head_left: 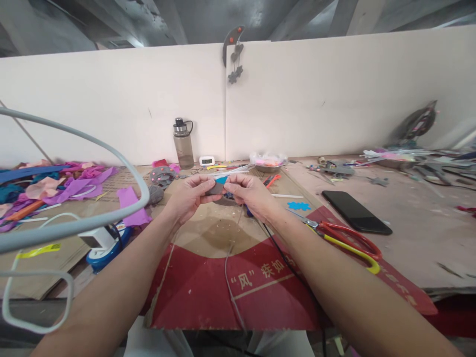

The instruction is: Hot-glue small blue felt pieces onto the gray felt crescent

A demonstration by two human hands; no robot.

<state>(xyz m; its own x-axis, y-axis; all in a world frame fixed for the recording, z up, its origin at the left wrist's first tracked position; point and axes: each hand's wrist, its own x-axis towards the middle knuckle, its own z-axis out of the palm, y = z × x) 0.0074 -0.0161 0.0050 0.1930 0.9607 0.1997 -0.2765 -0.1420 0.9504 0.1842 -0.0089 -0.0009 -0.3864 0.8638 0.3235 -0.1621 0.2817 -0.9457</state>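
One small grey piece, with a bright blue bit at its upper edge, is held up between the person's two hands, above the cardboard. The left hand pinches it between thumb and fingers from one side, while the right hand grips the other side with its fingertips closed close together. Just right of the hands lie a white stick and a blue scalloped cutout; nearer the right forearm are scissors with red and yellow handles, with a dark phone beyond them on the table. Left of the hands are a grey ball and a purple strip, with a heap of coloured scraps farther left. Beyond the hands stand a bottle and a small white device, before a white partition where a grey crescent ornament hangs.
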